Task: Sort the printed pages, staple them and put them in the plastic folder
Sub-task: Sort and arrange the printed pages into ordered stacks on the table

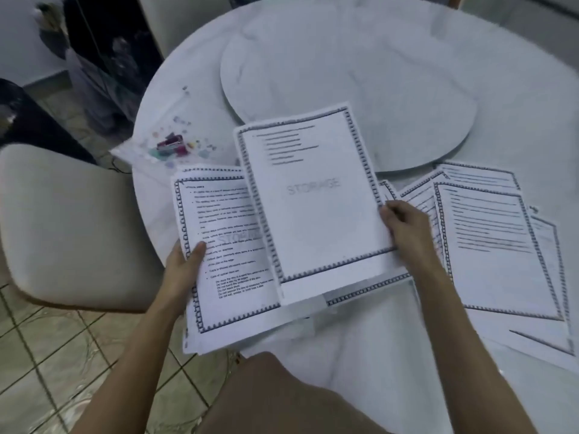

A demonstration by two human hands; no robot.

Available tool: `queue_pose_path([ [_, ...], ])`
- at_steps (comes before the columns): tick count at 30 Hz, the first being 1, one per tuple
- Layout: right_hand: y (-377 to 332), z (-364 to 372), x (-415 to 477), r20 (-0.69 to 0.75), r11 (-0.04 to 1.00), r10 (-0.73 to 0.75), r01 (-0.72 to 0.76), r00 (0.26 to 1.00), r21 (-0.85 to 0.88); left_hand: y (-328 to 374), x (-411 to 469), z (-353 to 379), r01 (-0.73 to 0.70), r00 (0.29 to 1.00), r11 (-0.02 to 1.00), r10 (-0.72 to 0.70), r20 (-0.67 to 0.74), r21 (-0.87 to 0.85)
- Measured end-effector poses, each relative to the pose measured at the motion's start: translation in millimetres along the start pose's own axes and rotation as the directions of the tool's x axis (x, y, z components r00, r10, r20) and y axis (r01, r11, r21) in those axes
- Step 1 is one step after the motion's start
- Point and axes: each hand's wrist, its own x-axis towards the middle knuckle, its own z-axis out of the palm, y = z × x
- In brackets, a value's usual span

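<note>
The left hand (pixel 185 261) is wrapped round the left edge of a stack of printed pages (pixel 228 277), with the thumb laid flat on the top sheet and the fingers tucked underneath, out of sight. The stack is held up over the near-left rim of the table (pixel 517 120), and part of it is hung out past the edge above the tiled floor (pixel 47 355). The right hand (pixel 404 223) is pinched onto the right edge of a single page (pixel 313 198), which is lifted and tilted across the right half of the stack. A pale "STORAGE" watermark and a few short lines inside a patterned border can be made out on it, but the rest is too blurry to read. Just right of that hand, more loose pages (pixel 495 245) are fanned out flat on the table, overlapped, all with the same border. Farther off on the left, a see-through plastic folder (pixel 188 120) dotted with coloured specks is laid near the table's rim. What looks like a small pink stapler (pixel 170 144) is sat on it, though it's pretty smeared. A round raised turntable (pixel 344 73) is set in the middle of the table, beyond the papers. A beige chair (pixel 62 220) is parked on the left, and a bare knee (pixel 282 396) is seen at the near edge.
</note>
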Motion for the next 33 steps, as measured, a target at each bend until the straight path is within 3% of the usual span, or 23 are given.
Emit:
queue_pose_path([
  [5,11,68,-26,0.085,0.995,0.061,-0.054,0.994,-0.087,-7,1,1,0.035,0.999,0.999,-0.035,0.022,0.006],
  [10,20,101,-50,0.097,0.986,0.117,-0.103,0.988,-0.130,-2,2,3,0.190,0.982,0.977,-0.191,-0.002,-0.092],
  [15,19,101,-57,0.164,0.986,0.081,-0.055,0.983,-0.159,-3,2,3,0.087,0.996,0.994,-0.086,-0.026,0.069],
  [18,24,82,-50,0.065,0.989,0.098,-0.090,0.993,-0.115,-5,3,4,0.054,0.998,0.991,-0.050,-0.031,0.120],
  [20,31,67,-45,-0.046,0.978,0.035,-0.043,0.998,-0.202,-3,5,0,0.034,0.999,0.989,-0.028,-0.045,0.141],
  [23,44,54,-39,-0.083,0.891,-0.096,0.048,0.992,-0.452,6,9,-12,-0.025,0.998,0.979,0.037,-0.054,0.202],
  [27,49,59,-36,0.043,0.726,-0.062,0.074,0.997,-0.683,21,19,-39,-0.070,0.990,0.965,0.097,-0.098,0.252],
  [30,51,65,-34,0.102,0.651,-0.068,0.122,0.992,-0.749,32,22,-57,-0.078,0.986,0.962,0.112,-0.120,0.262],
  [33,51,63,-29,0.174,0.654,-0.074,0.180,0.982,-0.735,43,20,-76,-0.078,0.982,0.966,0.117,-0.148,0.248],
])
